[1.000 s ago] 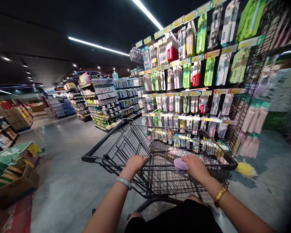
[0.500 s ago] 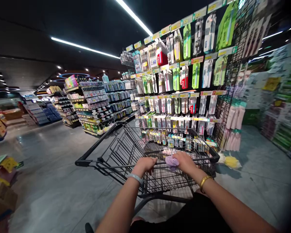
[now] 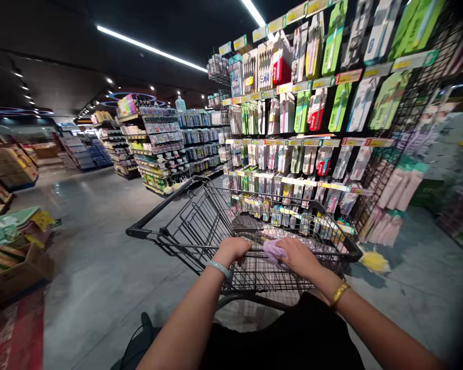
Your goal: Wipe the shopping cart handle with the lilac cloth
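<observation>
A black wire shopping cart [image 3: 146, 220] stands in front of me, its side toward my body. My left hand [image 3: 233, 250] is curled over the cart's near top rail, fingers wrapped down around it. To its right, my right hand [image 3: 300, 258] has a crumpled light purple cloth [image 3: 273, 251] bunched under its fingers against the same rail. Part of the cloth hangs below the rail. Inside the basket lie some pale, pinkish things too blurred to name, partly covered by the wires and my hands.
Beyond the cart rises a wire rack [image 3: 393, 118] of packaged toothbrushes. A yellow bundle [image 3: 374, 261] sits on the floor by its right end. Cardboard boxes [image 3: 27, 267] of goods stand on the left. Farther shelves [image 3: 158, 139] line the aisle behind a grey floor [image 3: 96, 226].
My view has turned left and come closer to the rack, which looks larger and farther right. Both hands stay on the cart rail; the right hand's fingers now lie flatter over the cloth.
</observation>
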{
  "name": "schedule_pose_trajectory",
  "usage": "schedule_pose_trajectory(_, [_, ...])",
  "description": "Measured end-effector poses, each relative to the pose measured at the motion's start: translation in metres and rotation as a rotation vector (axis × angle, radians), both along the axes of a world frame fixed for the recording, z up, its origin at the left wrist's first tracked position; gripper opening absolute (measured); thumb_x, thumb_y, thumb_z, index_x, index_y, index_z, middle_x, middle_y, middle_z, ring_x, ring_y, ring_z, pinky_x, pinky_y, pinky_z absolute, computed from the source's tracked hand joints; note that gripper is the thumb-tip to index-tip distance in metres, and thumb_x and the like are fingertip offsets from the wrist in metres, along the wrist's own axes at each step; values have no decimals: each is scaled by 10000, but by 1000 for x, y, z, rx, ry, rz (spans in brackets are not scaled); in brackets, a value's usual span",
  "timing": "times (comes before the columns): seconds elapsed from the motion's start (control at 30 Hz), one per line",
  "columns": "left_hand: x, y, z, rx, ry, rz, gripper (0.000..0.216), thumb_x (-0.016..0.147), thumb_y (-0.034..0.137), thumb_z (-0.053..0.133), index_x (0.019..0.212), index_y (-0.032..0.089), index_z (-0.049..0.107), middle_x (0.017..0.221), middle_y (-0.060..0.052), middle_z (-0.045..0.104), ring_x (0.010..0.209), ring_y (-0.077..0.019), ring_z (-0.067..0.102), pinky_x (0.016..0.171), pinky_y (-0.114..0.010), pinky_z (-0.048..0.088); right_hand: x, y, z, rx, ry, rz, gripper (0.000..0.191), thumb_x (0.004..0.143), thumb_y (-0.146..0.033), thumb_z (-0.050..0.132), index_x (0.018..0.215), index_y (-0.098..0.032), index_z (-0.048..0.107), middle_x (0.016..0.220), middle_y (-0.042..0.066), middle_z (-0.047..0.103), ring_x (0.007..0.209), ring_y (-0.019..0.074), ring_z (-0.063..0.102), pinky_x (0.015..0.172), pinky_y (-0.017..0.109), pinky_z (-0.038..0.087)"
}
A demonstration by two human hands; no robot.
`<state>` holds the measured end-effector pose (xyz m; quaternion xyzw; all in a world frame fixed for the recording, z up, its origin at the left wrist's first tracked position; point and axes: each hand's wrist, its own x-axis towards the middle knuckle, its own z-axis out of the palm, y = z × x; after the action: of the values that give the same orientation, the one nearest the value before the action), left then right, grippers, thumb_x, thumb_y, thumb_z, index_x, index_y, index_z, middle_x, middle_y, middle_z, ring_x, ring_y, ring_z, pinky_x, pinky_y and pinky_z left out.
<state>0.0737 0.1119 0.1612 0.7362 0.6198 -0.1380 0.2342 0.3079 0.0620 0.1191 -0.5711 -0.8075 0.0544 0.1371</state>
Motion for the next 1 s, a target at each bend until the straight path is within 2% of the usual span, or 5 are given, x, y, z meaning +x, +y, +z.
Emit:
schedule_pose_trajectory(0.3, [11,-2,-9,-68,-24,-3,551,869,514,365,592,174,698,700,-68,740,723,-215,676,802,-314,483,-48,-2,0,84,18,37,450,802,-433,666,1201,-234,602,1201,84,581,1111,258,486,942,345,357])
schedule_pose_trajectory(0.57, [13,-4,-19,-53,-68,22,698,915,571,224,608,174,709,652,-62,724,725,-197,659,846,-293,456,10,-3,-11,-18,-71,-1,446,814,-195,589,1244,-310,616,1218,50,599,1072,243,505,909,333,350])
schedule_pose_trajectory(0.8, [15,-7,-12,-43,-27,-12,533,875,489,371,600,181,707,662,-55,730,730,-202,660,822,-298,461,-48,-6,-11,132,-54,83,480,823,-255,633,1297,-236,557,1333,98,520,1183,294,422,965,399,371])
schedule_pose_trajectory(0.9, [14,-10,-8,-12,-19,-14,606,901,520,292,582,206,700,662,-39,729,736,-205,658,826,-304,462,-13,-4,-14,115,-70,145,576,801,-143,611,1349,-290,509,1357,67,512,1186,267,451,972,396,380])
schedule_pose_trajectory(1.0, [16,-13,-9,27,-18,5,675,915,529,229,543,205,689,641,-50,719,702,-211,652,810,-314,466,27,-9,-18,94,-114,-30,529,800,-185,621,1303,-331,545,1271,58,572,1100,280,512,905,413,407])
